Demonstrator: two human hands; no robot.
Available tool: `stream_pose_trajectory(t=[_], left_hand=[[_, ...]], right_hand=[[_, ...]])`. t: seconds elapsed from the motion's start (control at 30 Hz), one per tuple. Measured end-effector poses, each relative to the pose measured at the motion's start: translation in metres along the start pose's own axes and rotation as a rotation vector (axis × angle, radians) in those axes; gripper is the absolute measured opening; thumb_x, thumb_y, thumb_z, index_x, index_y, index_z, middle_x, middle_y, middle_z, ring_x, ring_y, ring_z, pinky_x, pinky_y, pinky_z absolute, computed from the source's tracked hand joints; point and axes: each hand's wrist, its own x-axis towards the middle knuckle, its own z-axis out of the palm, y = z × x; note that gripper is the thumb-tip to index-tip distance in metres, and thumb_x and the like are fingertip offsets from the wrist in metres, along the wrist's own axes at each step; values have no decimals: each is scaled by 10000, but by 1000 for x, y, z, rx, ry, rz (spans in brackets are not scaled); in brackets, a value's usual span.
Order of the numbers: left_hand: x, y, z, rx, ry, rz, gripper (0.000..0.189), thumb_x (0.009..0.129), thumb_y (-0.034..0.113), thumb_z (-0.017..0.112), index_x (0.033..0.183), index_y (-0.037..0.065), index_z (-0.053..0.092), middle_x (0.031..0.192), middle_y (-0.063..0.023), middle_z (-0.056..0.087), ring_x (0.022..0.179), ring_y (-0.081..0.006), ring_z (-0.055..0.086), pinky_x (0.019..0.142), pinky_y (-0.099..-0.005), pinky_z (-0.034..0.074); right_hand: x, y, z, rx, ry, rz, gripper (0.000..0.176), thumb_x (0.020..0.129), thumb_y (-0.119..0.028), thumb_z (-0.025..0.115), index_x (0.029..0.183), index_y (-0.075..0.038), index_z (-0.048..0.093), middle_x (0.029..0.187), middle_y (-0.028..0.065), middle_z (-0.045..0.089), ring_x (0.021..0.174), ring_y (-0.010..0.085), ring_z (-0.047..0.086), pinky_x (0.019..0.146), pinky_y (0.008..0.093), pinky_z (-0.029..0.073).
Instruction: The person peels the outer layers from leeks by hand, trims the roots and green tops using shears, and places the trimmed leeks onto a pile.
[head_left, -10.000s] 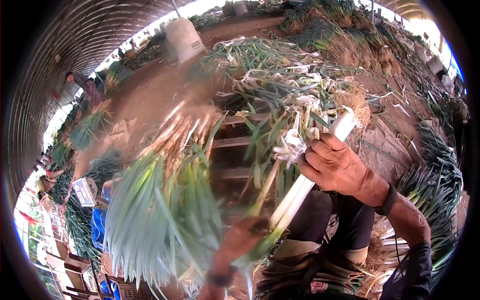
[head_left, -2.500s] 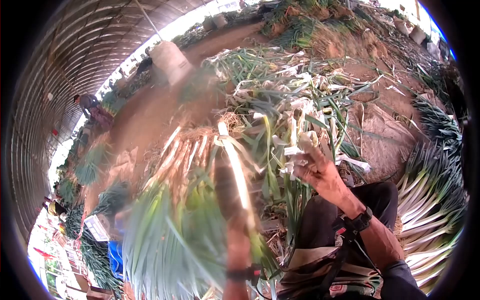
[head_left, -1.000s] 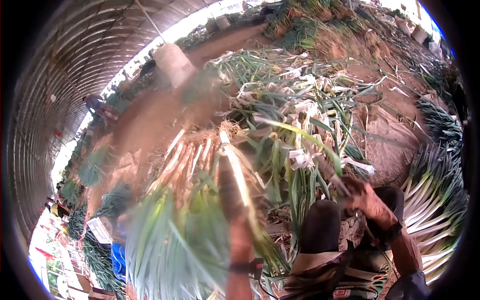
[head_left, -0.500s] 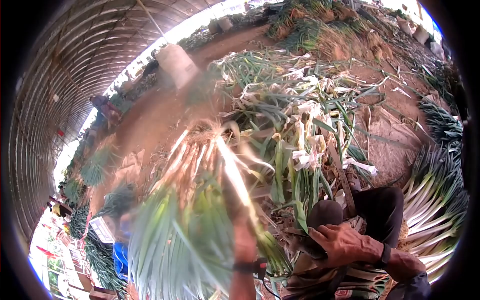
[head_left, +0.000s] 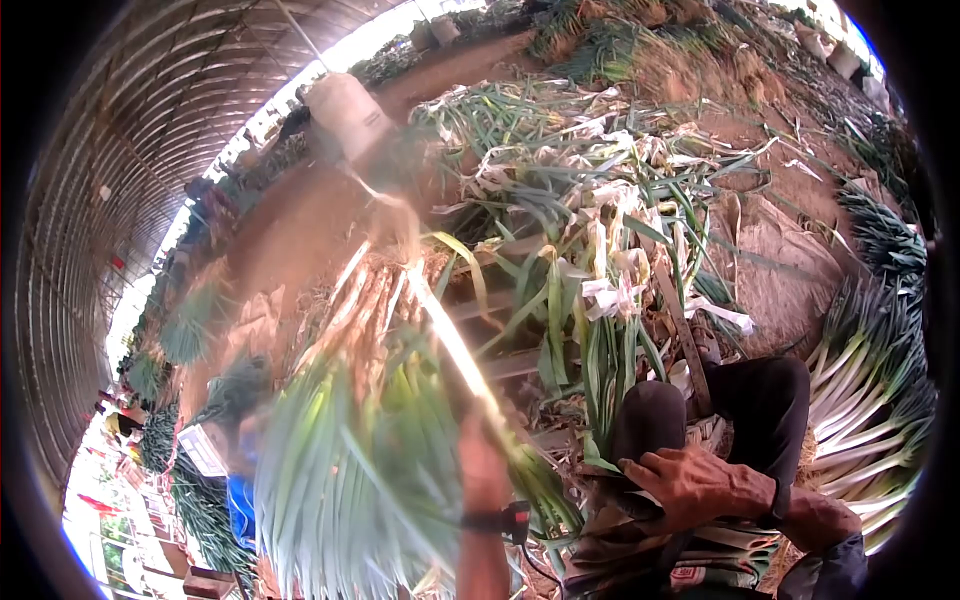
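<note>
A long leek [head_left: 452,345] with a pale shaft slants across the middle, root end up and left, green leaves down and right. My left hand [head_left: 483,462], smeared by motion, is closed around it near the green part. Behind it lies a big bundle of leeks [head_left: 365,300] with brown, soil-covered shafts and green tops toward me. My right hand [head_left: 700,485] is near my knee, its fingers curled over a dark object that I cannot make out. Stripped leaves [head_left: 600,290] are heaped in front of my knees.
Clean white-shafted leeks [head_left: 865,430] lie in a pile on the right. A pale sack-like container [head_left: 347,115] stands beyond the bundle. More leek heaps [head_left: 610,60] are at the back. A flattened sack [head_left: 785,260] lies on the soil. A blue object [head_left: 240,510] is at lower left.
The leek's root end has shifted slightly left and up. The loose strips of leaf near it have moved, with a blurred strip now above the root. My right hand has barely moved.
</note>
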Motion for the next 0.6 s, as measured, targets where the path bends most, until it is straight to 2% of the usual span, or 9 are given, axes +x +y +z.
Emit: stream_pose_trajectory(t=[0.07,0.13,0.23,0.33,0.4,0.6], left_hand=[[-1,5,6,57,-18,17,362,1004,418,549,1104,77,622,885,-57,662,759,-179,630,657,-303,512],[0,2,4,19,-20,-66,341,999,403,573,1099,82,624,890,-53,656,763,-182,630,677,-307,513],[6,-5,6,-68,-34,-109,303,976,342,603,1099,65,603,877,-68,651,759,-204,637,684,-338,517],[17,-16,-1,-70,-65,-55,304,958,329,633,1094,58,607,875,-81,648,755,-224,639,682,-369,519],[23,-19,-8,-13,-104,-25,348,954,367,664,1129,70,618,890,-57,644,772,-207,627,700,-358,516],[33,-27,-17,27,-73,-17,363,975,377,617,1135,51,607,859,-70,643,749,-225,623,668,-360,509]], right_hand=[[0,-1,1,6,-14,-4,767,741,-372,811,1243,133,526,869,167,600,754,331,652,584,410,532],[4,-4,-2,9,-15,-11,763,734,-351,812,1247,134,524,891,175,599,774,335,651,594,410,534],[3,4,8,-33,-38,-48,928,743,-573,787,1272,142,524,868,147,587,751,303,637,582,396,527],[4,-8,-4,16,-34,-7,783,715,-346,819,1252,138,517,890,174,591,779,335,649,601,414,534],[2,-8,-1,-1,-52,19,791,713,-360,824,1249,137,521,881,172,591,767,332,649,595,417,532],[-5,-7,4,-1,-64,23,782,731,-388,823,1239,133,536,863,169,600,743,326,650,580,415,532]])
